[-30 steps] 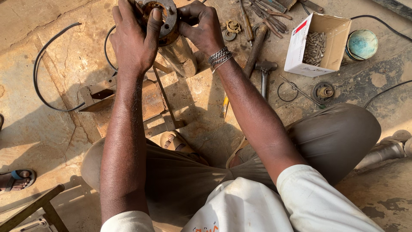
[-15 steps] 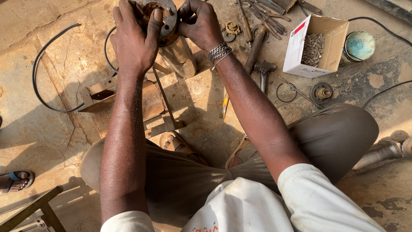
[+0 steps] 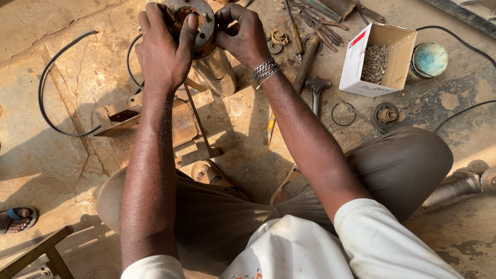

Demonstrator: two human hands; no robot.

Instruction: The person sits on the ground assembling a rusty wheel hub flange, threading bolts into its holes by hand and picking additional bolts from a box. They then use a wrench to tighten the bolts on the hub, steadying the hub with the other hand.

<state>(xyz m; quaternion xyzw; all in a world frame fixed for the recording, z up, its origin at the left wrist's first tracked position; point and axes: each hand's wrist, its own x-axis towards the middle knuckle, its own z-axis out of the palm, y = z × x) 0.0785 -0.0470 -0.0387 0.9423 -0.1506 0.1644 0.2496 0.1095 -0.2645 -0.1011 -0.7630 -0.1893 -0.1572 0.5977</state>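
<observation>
One round metal flange (image 3: 199, 23) with bolt holes, atop one upright rusty cylinder (image 3: 217, 70), top centre of the concrete floor (image 3: 67, 77). Left hand (image 3: 163, 49): fingers curled over the flange's left rim, thumb pressed on its face. Right hand (image 3: 240, 33): fingers bunched at the right rim; what they pinch cannot be told. One open cardboard box (image 3: 380, 59) of bolts. One hammer (image 3: 315, 88). One teal round lid (image 3: 430, 59). Two black cable loops (image 3: 46, 103).
</observation>
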